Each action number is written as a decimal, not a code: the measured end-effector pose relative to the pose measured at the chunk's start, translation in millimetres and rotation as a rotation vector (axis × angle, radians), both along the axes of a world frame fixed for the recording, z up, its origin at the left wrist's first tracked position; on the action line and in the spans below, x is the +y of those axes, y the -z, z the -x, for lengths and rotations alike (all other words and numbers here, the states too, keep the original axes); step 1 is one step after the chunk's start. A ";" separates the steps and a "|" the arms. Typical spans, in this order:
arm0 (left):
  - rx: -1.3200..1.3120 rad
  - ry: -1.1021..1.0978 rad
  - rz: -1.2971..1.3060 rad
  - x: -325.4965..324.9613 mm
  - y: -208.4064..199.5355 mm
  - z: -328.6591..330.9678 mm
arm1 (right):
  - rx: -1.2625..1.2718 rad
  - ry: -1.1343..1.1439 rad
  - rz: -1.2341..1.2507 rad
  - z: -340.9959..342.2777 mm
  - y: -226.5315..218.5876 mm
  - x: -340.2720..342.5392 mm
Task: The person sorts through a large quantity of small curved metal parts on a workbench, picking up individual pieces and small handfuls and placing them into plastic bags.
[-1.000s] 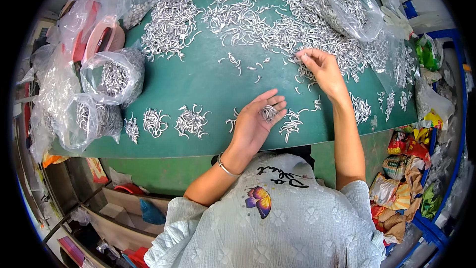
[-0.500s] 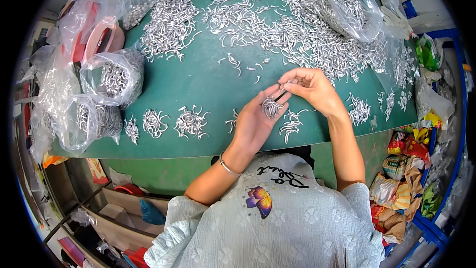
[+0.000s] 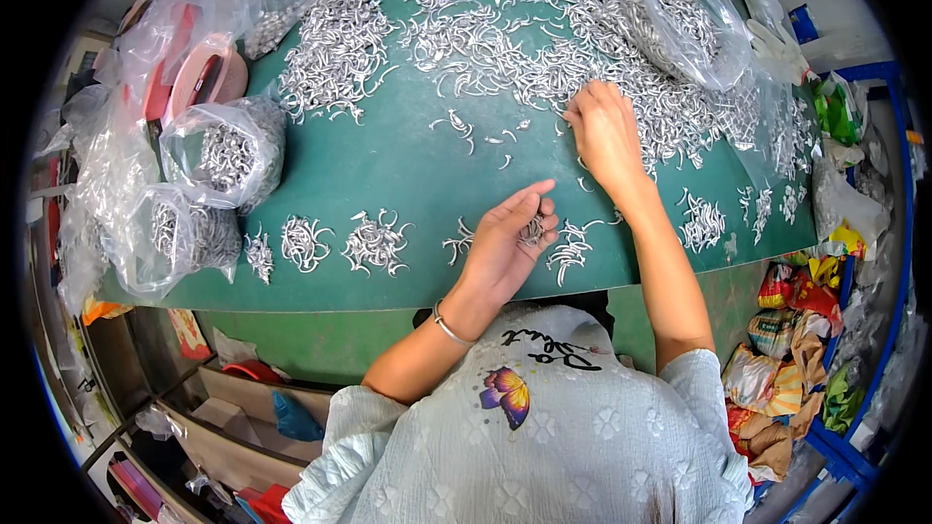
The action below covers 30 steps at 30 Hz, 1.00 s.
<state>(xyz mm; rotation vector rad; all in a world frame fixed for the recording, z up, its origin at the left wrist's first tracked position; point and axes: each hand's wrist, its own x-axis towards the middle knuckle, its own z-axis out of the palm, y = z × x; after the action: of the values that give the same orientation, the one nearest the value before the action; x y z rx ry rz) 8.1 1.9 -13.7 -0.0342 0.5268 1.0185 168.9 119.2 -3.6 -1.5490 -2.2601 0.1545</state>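
Small curved silver metal pieces [image 3: 531,231] sit in the palm of my left hand [image 3: 495,247], whose fingers and thumb are curled around them. My right hand [image 3: 607,131] is farther off, at the near edge of a wide heap of the same curved metal pieces [image 3: 476,44]. Its fingers are bent and drawn together; whether a piece is between the fingertips is hidden. Beside my left hand lie two little piles, one curved-piece pile [image 3: 459,240] to its left and another pile [image 3: 571,250] to its right.
Several small piles [image 3: 377,241] line the near edge of the green table [image 3: 330,170]. Plastic bags of metal parts [image 3: 223,150] stand at the left by a pink container [image 3: 216,73]. Another filled bag [image 3: 684,24] rests at the far right. A blue shelf [image 3: 888,233] holds colourful packets.
My right hand has left my left hand and moved away to the heap. My left fingers, earlier spread, have curled over the metal pieces.
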 end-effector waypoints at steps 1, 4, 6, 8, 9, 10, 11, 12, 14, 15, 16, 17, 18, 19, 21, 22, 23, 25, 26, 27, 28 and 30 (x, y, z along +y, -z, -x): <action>0.027 -0.007 0.008 0.6 -2.3 0.1 | -0.024 -0.002 0.002 -1.0 -1.9 -1.5; 0.061 -0.017 0.032 1.6 -3.8 -0.6 | -0.032 -0.007 -0.017 4.3 0.4 -4.4; 0.057 -0.015 0.037 2.3 -4.6 -0.8 | -0.091 -0.009 -0.047 6.8 1.1 -3.8; 0.042 -0.007 0.032 3.0 -5.9 -0.5 | -0.170 0.000 -0.064 7.6 1.0 -1.1; 0.043 -0.012 0.027 2.8 -5.3 0.4 | -0.162 -0.017 -0.050 6.2 -0.1 -0.8; 0.043 -0.016 0.023 2.0 -4.1 1.7 | -0.154 -0.034 -0.036 2.2 -1.8 -1.5; 0.043 -0.020 0.019 1.7 -2.9 3.0 | -0.146 -0.051 -0.022 -1.2 -2.9 -2.4; 0.044 -0.022 0.011 1.3 -1.8 3.3 | -0.151 -0.044 0.002 -3.7 -1.8 -4.6; 0.046 -0.027 -0.003 0.8 -0.2 3.5 | -0.151 -0.027 0.004 -2.6 -2.2 -5.3; 0.059 -0.024 0.010 1.0 -1.2 3.1 | -0.149 -0.018 0.004 -1.4 -2.5 -5.5; 0.072 -0.021 0.023 1.3 -3.3 2.4 | -0.163 -0.008 0.009 -0.5 -3.2 -5.5; 0.086 -0.019 0.036 1.2 -4.4 1.9 | -0.176 0.003 0.014 0.2 -4.3 -5.1; 0.076 -0.018 0.027 1.2 -4.5 1.8 | -0.190 0.014 0.016 0.6 -6.1 -4.1; 0.067 -0.017 0.019 0.7 -4.2 1.6 | -0.190 0.019 0.034 0.8 -7.8 -3.3; 0.057 -0.016 0.011 0.0 -3.4 1.4 | -0.188 0.030 0.071 1.3 -9.8 -2.2; 0.057 -0.015 0.013 -0.5 -2.9 1.3 | -0.205 0.024 0.052 2.5 -9.5 -0.1; 0.057 -0.015 0.015 -1.0 -2.5 1.3 | -0.222 0.017 0.033 4.5 -9.0 3.3; 0.058 -0.013 0.004 -1.8 -2.2 1.8 | -0.297 -0.010 -0.012 6.9 -8.9 5.7; 0.059 -0.012 -0.001 -2.2 -2.4 2.1 | -0.355 -0.030 -0.038 7.6 -9.0 5.8; 0.060 -0.016 0.002 -2.5 -2.4 2.4 | -0.415 -0.053 -0.065 8.3 -9.2 6.0; 0.061 -0.020 0.005 -2.8 -2.5 2.7 | -0.364 -0.059 -0.058 6.9 -9.7 5.6; 0.066 -0.026 0.011 -2.5 -3.1 3.1 | -0.264 -0.070 -0.044 -0.8 -11.5 3.1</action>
<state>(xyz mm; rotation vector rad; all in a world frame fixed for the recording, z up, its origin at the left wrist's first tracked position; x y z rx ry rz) 5.0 -0.6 -10.6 -0.0173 0.5935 1.0444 169.7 122.3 7.9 -1.5455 -2.5018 -0.0856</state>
